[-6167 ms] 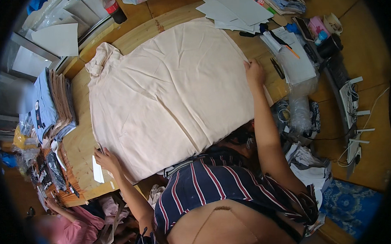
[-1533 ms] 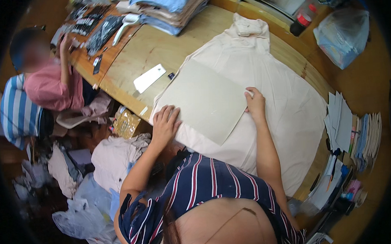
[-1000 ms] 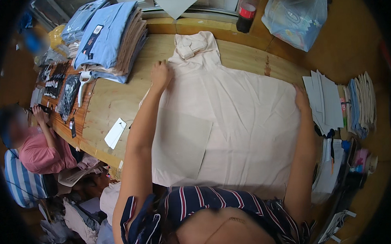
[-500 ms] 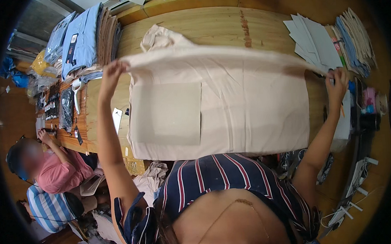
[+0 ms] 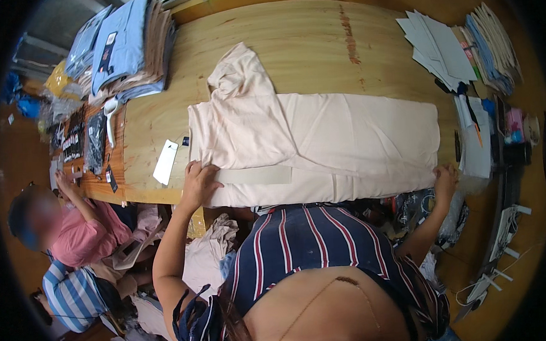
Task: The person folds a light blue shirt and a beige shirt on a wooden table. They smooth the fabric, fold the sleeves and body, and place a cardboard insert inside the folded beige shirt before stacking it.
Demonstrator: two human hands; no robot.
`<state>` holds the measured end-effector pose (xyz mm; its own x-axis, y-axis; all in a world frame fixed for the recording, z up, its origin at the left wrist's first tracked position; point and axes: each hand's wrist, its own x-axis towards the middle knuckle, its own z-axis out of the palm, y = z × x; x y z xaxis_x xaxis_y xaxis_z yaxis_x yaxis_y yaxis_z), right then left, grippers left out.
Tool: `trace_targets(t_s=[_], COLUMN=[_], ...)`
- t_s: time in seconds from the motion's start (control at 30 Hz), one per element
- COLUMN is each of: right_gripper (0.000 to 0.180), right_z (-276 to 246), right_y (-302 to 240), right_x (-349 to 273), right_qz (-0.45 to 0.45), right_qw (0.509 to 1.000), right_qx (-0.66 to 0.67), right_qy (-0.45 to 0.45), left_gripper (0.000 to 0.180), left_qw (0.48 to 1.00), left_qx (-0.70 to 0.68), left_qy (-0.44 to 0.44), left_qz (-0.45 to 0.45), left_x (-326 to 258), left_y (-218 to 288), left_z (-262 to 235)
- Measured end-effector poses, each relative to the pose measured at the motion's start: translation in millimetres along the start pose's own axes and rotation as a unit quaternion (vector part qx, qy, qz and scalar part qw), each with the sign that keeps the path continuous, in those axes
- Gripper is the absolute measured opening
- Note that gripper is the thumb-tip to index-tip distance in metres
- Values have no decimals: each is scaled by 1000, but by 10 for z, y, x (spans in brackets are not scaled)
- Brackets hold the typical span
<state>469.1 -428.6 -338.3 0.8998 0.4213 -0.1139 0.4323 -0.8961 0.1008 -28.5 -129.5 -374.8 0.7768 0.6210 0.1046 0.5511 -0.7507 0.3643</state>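
A pale pink shirt (image 5: 361, 125) lies across the wooden table before me, its far side folded over toward my body. One short sleeve (image 5: 239, 72) sticks out beyond the fold at the far left. Between the layers, a strip of flat beige card (image 5: 261, 174) shows near the front. My left hand (image 5: 201, 180) has its fingers closed on the folded edge at the shirt's left end, beside the card. At the right end, my right hand (image 5: 446, 179) grips the near corner of the folded edge; its fingertips are partly hidden.
Folded blue and beige garments (image 5: 121, 46) are stacked at the far left, near a white handheld tool (image 5: 110, 119). A white phone-like slab (image 5: 165, 162) lies left of the shirt. White sheets (image 5: 440, 47) and more folded cloth (image 5: 491, 48) sit far right. A person in pink (image 5: 95, 234) works at left.
Both hands have come toward my body, drawing the shirt's raised far side over and down. It now covers most of the card, and the sleeve lies across the table.
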Motion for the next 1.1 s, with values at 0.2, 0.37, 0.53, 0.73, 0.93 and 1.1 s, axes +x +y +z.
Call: trace_targets(t_s=[0.2, 0.37, 0.53, 0.73, 0.93, 1.1], right_gripper=[22, 26, 34, 19, 14, 14], right_z=[-721, -400, 51, -1579, -1524, -1328], right_y=[-2284, -4562, -5239, -3915, -2920, -2505], right_x=[324, 565, 789, -216, -1696, -1499], right_qz=[-405, -526, -472, -573, -729, -576], right_qw=[859, 785, 823, 531, 305, 396], right_qx=[265, 287, 317, 503, 444, 537], right_qy=[168, 159, -1, -369, -422, -472], left_gripper=[44, 56, 64, 87, 93, 67], left_qw=[999, 992, 987, 957, 962, 989], left_qx=[-11, -71, -89, -159, -196, -87], left_qy=[46, 99, 126, 183, 150, 85], left_qz=[13, -40, -52, -160, -114, -79], left_x=[-85, -112, -43, -254, -103, -7], left_y=[-115, -39, -39, -133, -170, -164], left_z=[88, 107, 118, 384, 305, 69])
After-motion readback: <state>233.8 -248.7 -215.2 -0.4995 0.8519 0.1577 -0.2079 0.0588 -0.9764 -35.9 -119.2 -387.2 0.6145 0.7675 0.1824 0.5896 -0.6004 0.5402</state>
